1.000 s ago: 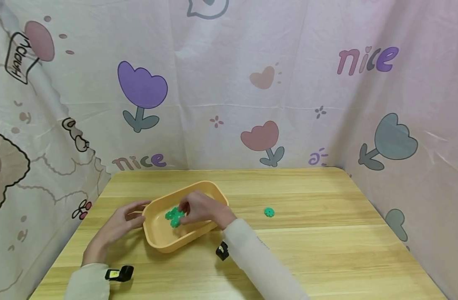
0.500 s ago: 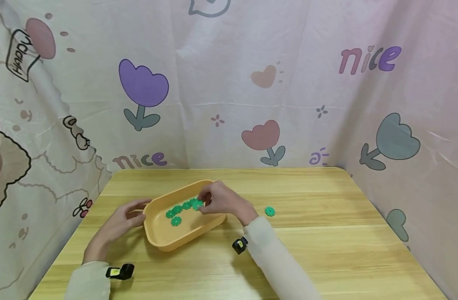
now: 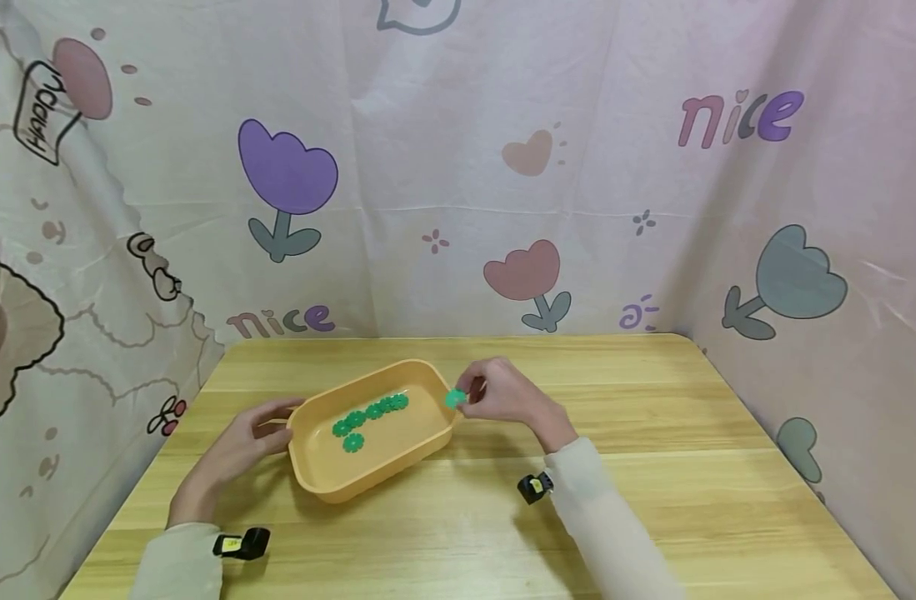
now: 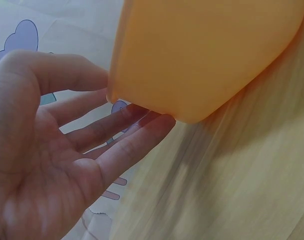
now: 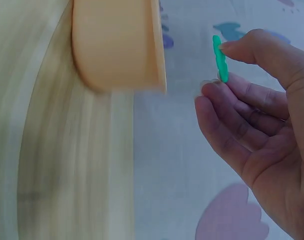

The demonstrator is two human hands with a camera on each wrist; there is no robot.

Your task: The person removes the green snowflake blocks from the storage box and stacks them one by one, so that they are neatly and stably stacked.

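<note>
A yellow-orange plastic tray (image 3: 318,483) lies at a slant on the table, with several green notched discs (image 3: 375,410) inside, most of them in a row. My left hand (image 3: 236,450) rests its fingertips against the tray's left end; in the left wrist view the fairly straight fingers (image 4: 129,150) touch its outside. Just past the tray's right end, my right hand (image 3: 506,392) pinches one green notched disc (image 3: 455,399). Seen edge-on in the right wrist view, that disc (image 5: 220,59) sits between thumb and fingers, apart from the tray.
The wooden table (image 3: 653,492) stretches to the right and in front of the tray. A printed cloth (image 3: 442,167) hangs behind the table and along its sides. Each wrist wears a small black camera (image 3: 534,487).
My right hand has lifted a green disc out of the tray and moved right past its rim. The loose disc on the table is now hidden by my right wrist. The left hand stays put.
</note>
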